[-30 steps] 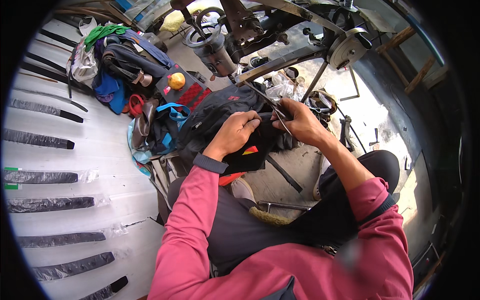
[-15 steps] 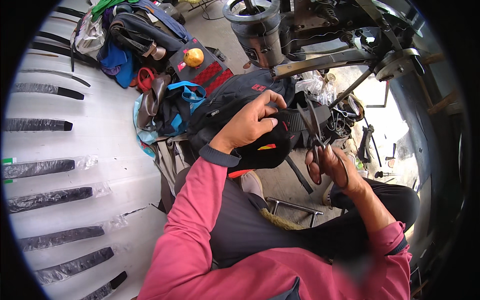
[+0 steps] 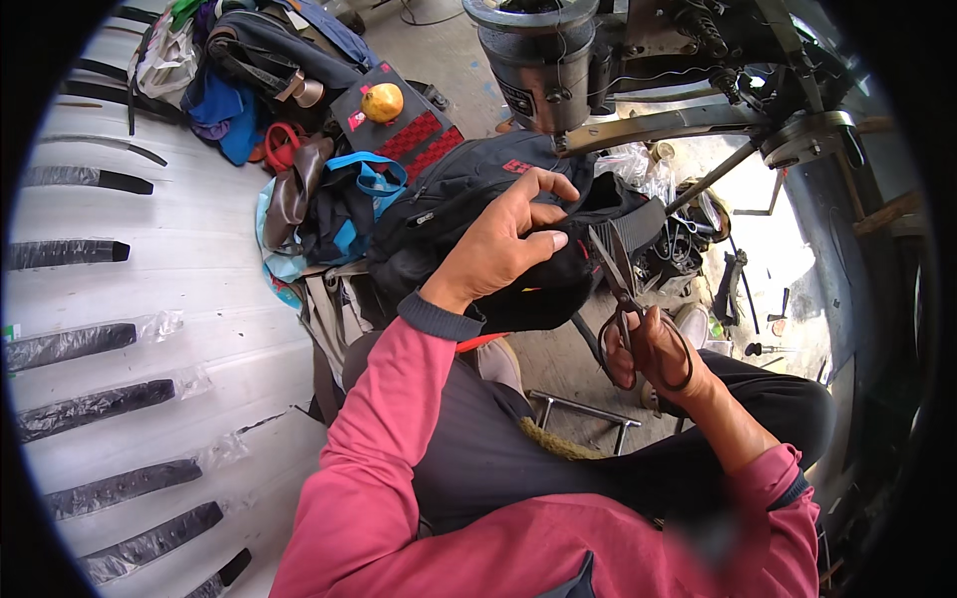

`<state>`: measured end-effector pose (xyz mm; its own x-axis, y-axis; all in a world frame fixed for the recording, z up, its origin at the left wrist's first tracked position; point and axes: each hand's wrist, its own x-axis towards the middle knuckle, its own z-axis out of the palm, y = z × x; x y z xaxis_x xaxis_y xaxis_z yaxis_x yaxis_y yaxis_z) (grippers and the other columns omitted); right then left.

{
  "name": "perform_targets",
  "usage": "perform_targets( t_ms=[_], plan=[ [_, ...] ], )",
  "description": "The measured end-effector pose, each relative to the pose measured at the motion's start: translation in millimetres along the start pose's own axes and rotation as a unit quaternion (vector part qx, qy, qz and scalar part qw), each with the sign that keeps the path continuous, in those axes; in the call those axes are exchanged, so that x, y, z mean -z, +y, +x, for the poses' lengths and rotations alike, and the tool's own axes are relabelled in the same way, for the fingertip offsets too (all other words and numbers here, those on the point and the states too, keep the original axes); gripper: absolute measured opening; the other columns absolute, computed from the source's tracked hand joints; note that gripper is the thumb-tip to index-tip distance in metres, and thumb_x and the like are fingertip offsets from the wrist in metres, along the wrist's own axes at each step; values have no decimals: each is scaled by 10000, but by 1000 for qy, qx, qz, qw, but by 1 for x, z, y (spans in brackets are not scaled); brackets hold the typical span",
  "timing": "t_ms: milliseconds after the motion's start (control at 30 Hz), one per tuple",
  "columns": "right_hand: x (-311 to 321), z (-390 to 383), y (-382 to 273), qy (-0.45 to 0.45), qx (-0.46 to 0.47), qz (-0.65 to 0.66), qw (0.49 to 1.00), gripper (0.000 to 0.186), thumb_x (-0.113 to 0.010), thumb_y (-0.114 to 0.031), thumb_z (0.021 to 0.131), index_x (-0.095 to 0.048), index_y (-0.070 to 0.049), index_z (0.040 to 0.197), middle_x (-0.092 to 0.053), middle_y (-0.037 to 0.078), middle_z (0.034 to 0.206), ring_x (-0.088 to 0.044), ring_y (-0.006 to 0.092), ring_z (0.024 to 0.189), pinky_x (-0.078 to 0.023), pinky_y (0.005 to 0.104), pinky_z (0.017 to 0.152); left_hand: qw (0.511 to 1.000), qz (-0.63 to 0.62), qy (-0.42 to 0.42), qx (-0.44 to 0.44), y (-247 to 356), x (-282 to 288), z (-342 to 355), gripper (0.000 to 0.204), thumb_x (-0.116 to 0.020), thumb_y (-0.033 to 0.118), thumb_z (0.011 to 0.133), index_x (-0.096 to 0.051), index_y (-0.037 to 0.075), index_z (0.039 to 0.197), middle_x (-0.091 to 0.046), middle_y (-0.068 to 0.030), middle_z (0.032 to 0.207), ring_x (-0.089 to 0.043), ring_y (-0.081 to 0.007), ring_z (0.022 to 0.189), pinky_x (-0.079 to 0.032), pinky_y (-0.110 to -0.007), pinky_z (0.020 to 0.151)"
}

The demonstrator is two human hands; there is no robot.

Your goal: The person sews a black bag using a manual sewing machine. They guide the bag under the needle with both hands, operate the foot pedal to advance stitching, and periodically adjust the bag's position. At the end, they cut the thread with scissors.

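Note:
A black backpack (image 3: 454, 199) with a small red patch lies across my lap and in front of me. Over its near part, my left hand (image 3: 503, 244) has its fingers curled toward the thumb; whatever it pinches is too small or hidden to make out. In my right hand (image 3: 658, 349) I hold dark metal scissors (image 3: 625, 297) by their finger loops. Their blades are parted and point up and away from me, beside a ribbed dark strap (image 3: 643, 227) of the backpack. I cannot tell whether the blades touch it.
A sewing machine (image 3: 678, 130) with a metal cylinder (image 3: 528, 75) stands just beyond the backpack. Behind to the left are piled bags (image 3: 289, 50) and a yellow-orange fruit (image 3: 382, 103) on a dark red-patterned panel. Several plastic-wrapped dark strips (image 3: 95, 409) line the pale surface at left.
The scissors have come slightly nearer to me, and their loops are spread wider. My left hand keeps its curled pose over the backpack. The whole view has shifted a little.

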<state>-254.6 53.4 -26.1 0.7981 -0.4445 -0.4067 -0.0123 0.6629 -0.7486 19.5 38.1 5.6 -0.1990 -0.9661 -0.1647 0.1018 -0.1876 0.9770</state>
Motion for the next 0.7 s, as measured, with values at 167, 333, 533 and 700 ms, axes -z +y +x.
perform_targets(
  t_ms=[167,333,533,700],
  plan=[
    [0,6,-3,-30,12,-3,999,666,-373,-661,1042,-560,-42,880,-475,7,692,-478,123,607,-356,260,569,1000,-26,-3,11,-2,0,0,391,-600,-46,913,-476,44,1273,-630,-6,909,-508,-19,802,-417,-196,728],
    [3,7,-7,-28,5,-37,999,641,-402,-613,1057,-602,-21,917,-485,4,660,-478,112,585,-347,252,553,1000,-25,-8,17,-1,-1,0,411,-591,-58,913,-468,41,1292,-643,-7,916,-498,-17,773,-404,-191,698],
    [7,3,-6,-78,21,-61,995,651,-440,-617,1043,-637,0,983,-494,4,640,-486,113,573,-356,246,550,1000,-27,-3,11,-1,-2,0,461,-547,-66,904,-469,56,1343,-568,3,925,-493,-2,755,-351,-164,673],
    [7,3,1,-110,3,44,993,755,-367,-707,1014,-644,-5,998,-493,18,646,-500,139,582,-384,264,558,999,-40,-9,-1,-1,3,-1,461,-534,-44,907,-476,61,1352,-541,17,947,-476,-4,811,-352,-166,713]
  ],
)
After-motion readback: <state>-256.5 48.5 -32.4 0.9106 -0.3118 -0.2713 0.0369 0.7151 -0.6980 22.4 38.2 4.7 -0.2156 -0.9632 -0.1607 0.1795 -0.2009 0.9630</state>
